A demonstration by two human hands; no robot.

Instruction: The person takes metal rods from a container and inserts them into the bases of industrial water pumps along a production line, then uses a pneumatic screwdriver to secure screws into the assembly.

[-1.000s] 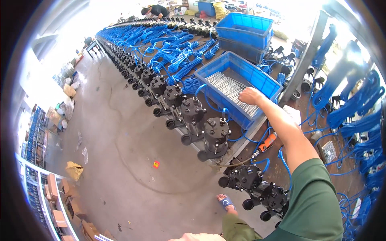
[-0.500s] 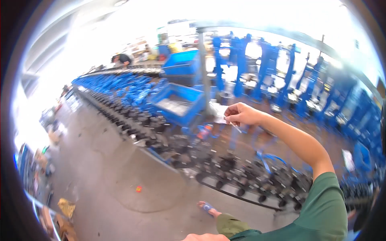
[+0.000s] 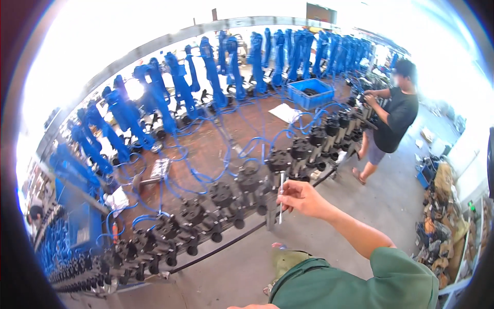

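Note:
My right hand (image 3: 302, 199) is closed, with thumb and fingers pinching a thin, silvery metal rod (image 3: 281, 216). The rod stands nearly upright, its upper end close to a black round fitting (image 3: 278, 160) on the row along the bench edge; whether they touch I cannot tell. More black fittings (image 3: 221, 194) of the same kind line the edge on both sides. Of my left hand (image 3: 253, 307) only a sliver of skin shows at the lower edge, its fingers hidden.
Tall blue parts (image 3: 211, 72) stand in a row along the brown bench top (image 3: 206, 136). Loose blue tubing (image 3: 226, 170) crosses it. A blue bin (image 3: 311, 101) with dark pieces sits near white paper (image 3: 284, 113). A person in black (image 3: 399, 110) works at the right. Piled items (image 3: 437, 221) line the floor.
My view has swung right, bringing the other person and the right end of the bench in. My right hand still holds the rod, which is now nearly upright beside the black fittings.

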